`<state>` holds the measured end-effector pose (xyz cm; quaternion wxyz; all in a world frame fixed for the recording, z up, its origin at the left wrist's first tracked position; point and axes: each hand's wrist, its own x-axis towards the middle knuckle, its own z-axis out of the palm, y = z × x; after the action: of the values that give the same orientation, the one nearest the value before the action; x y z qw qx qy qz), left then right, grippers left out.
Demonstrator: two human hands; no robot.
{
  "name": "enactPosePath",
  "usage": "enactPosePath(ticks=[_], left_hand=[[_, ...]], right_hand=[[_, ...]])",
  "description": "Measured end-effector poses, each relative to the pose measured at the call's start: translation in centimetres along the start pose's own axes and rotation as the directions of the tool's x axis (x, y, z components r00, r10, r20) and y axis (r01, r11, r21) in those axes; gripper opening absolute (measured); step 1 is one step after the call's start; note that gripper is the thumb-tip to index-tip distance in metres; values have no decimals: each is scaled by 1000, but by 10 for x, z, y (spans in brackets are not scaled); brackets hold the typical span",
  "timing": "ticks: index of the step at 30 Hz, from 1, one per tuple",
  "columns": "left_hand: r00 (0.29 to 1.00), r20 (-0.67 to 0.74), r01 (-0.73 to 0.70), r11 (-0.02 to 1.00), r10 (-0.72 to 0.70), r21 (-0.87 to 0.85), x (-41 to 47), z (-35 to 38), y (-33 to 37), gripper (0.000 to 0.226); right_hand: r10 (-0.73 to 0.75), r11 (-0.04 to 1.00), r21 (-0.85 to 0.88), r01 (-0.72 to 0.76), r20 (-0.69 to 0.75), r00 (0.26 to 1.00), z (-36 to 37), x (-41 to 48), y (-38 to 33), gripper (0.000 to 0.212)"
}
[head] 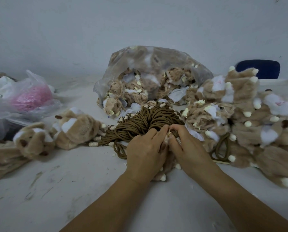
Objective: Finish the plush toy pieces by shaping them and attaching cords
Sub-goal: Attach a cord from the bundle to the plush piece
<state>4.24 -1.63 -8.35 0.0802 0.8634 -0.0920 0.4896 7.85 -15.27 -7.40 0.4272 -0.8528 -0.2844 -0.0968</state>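
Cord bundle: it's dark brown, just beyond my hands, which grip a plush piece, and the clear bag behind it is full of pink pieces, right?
No. The head view shows the bag behind the cord bundle full of tan pieces, not pink. The bundle is dark brown, just beyond the left hand and right hand, which grip a plush piece.

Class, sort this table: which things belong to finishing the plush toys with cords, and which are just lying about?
In the job: plush piece gripped by left hand and right hand; bundle of brown cords; clear bag of unfinished pieces; plush toys piled right.
Lying about: plastic bag with pink contents; blue chair back.
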Motion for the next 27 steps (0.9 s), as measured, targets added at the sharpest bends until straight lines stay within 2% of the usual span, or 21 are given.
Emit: enactPosePath(ticks=[7,14,17,20,22,24,27], left_hand=[[1000,2,15,1000,-15,17,1,0,-2,39],[999,17,44,999,-44,-8,0,0,-4,40],[985,74,160,984,-155,-75,-1,-1,-6,40],[922,173,377,907,-347,-190,-2,-2,-10,40],[887,232,452,857,-400,-248,-2,-3,-13,46],[871,264,481,827,-413,-293,-3,-2,-15,47],[877,342,455,810,-337,-369,-1,0,-16,39]], right_hand=[[-47,999,-26,48,40,998,0,-4,-6,37],[-94,994,-45,95,42,995,-1,-6,-10,25],[-114,992,-54,116,46,992,0,-6,-10,22],[-123,988,-89,129,69,990,4,-6,-9,25],[-124,985,-110,132,75,989,3,-5,-7,30],[-117,982,-143,121,37,992,-1,-3,-3,35],[-86,993,-92,72,-154,984,-7,1,8,24]])
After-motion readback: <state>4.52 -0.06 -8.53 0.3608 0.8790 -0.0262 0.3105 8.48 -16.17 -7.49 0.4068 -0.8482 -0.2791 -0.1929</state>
